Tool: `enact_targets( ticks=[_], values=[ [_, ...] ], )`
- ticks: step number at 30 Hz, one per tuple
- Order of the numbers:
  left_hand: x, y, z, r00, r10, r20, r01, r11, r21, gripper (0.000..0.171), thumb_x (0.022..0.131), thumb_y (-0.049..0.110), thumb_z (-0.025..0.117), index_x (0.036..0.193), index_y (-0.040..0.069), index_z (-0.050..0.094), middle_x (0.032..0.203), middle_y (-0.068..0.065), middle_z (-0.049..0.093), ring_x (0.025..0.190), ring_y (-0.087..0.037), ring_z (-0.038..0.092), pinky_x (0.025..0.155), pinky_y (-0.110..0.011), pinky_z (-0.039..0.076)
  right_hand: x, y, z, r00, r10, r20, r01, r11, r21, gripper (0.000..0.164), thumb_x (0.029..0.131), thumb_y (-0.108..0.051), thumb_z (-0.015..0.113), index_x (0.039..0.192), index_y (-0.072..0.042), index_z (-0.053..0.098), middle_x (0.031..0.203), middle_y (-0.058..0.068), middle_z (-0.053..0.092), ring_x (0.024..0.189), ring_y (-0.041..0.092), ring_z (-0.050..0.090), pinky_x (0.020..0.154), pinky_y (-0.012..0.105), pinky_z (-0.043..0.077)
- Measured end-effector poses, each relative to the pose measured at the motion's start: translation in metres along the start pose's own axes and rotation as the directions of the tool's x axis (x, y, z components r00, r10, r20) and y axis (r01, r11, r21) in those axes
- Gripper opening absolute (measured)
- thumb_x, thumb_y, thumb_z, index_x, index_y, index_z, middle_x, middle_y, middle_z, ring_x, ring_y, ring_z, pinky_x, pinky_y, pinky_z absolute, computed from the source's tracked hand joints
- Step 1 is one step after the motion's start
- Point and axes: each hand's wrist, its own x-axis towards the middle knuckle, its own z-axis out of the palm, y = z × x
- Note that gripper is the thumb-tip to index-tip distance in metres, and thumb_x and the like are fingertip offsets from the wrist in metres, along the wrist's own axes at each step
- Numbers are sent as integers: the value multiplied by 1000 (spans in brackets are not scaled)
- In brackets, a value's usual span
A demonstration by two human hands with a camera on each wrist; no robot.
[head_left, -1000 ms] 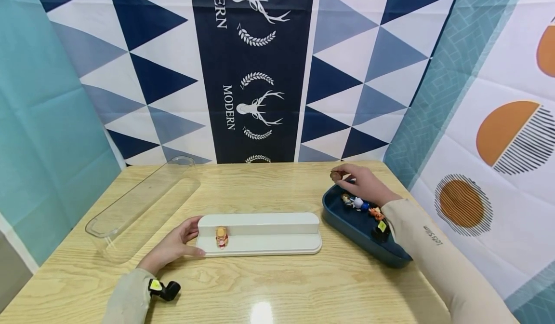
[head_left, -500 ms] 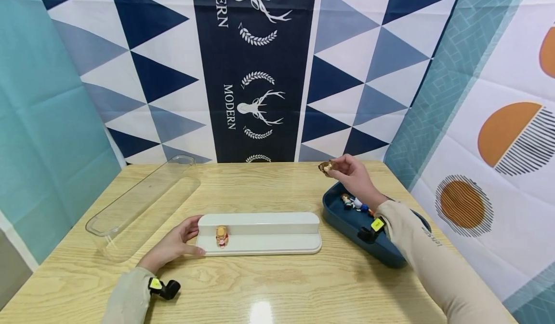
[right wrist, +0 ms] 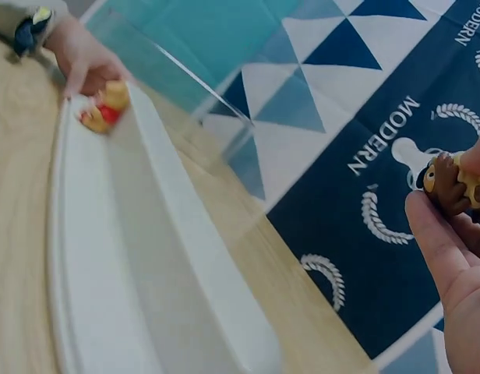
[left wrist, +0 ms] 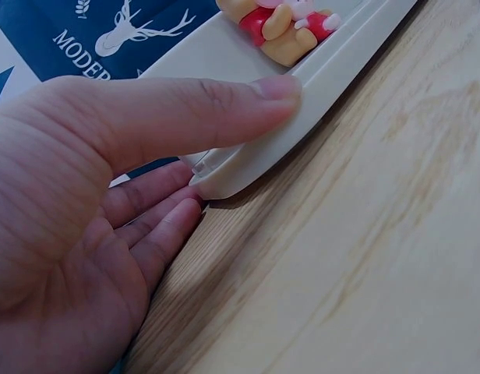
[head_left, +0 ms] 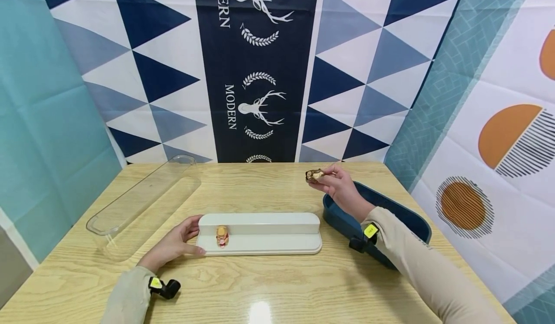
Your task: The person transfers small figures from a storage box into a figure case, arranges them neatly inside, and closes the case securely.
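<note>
My right hand (head_left: 340, 188) pinches a small brown owl figurine (head_left: 314, 175) in the air, left of the blue tray's far end. The right wrist view shows the owl (right wrist: 452, 185) between thumb and fingers, its round eye visible. My left hand (head_left: 175, 244) holds the left end of a white two-step display stand (head_left: 273, 242). In the left wrist view its thumb lies on the rim and its fingers touch the end. On the lower step, near that hand, sits a yellow bear figurine (head_left: 222, 236) in red, with a small pink figure at its front.
A dark blue tray (head_left: 331, 215) stands right of the stand, partly hidden under my right forearm. A long clear plastic cover (head_left: 143, 203) lies at the left. Patterned cloths hang behind the wooden table (head_left: 225, 290) and at its sides.
My right hand has moved left, away from over the blue tray, carrying the owl figurine. Its forearm now covers the figurines seen in the tray before. The left hand and stand have stayed put.
</note>
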Motion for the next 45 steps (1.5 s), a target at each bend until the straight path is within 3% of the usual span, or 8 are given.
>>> enact_targets(
  ticks=[3,8,14,25,31,39,45],
  values=[
    [0,1,0,1000,-1,-1,1,1000,1,95,73,-2,85,149,-11,29,139,-29,46,132,-47,42,112,-50,34,-1,4,5,999,33,13,-33,999,17,18,96,11,43,106,-3,46,120,22,47,98,23,70,91,35,56],
    [-1,4,1,1000,-1,-2,1,1000,3,94,73,-2,85,148,-11,29,138,-29,47,131,-46,42,112,-51,34,-5,12,14,997,70,29,-71,997,36,39,96,10,45,129,-6,56,114,21,55,97,24,70,91,36,57],
    [-2,5,1,1000,-3,-2,3,1000,2,94,73,-1,86,148,-10,30,137,-28,48,131,-46,43,113,-49,34,-10,21,26,994,92,64,-98,991,89,34,97,10,45,111,-11,69,109,14,64,97,23,70,91,35,56],
    [-2,3,1,1000,3,2,-3,1000,-6,94,73,-1,86,148,-11,30,137,-28,48,131,-46,43,112,-46,36,-16,33,41,986,131,99,-142,983,114,25,92,16,48,100,-7,55,113,21,61,99,25,70,93,39,56],
    [-3,5,2,1000,21,16,-21,1000,5,93,75,0,85,148,-13,29,137,-29,47,130,-46,44,111,-48,37,-20,41,47,982,139,127,-156,979,133,28,88,21,49,94,-6,51,113,18,65,102,25,69,95,42,54],
    [-2,4,3,1000,4,-6,-4,1000,15,92,73,0,86,147,-11,32,136,-28,48,130,-45,45,112,-43,39,-25,52,59,974,143,173,-169,975,143,31,85,24,51,91,-7,50,113,18,66,104,25,69,97,40,53],
    [-2,5,3,1000,19,1,-19,1000,12,91,74,-3,85,147,-12,31,136,-28,48,129,-45,45,112,-49,36,-30,60,68,970,166,178,-193,971,144,34,85,24,53,87,-10,53,107,13,69,102,24,70,95,39,54]
  ],
)
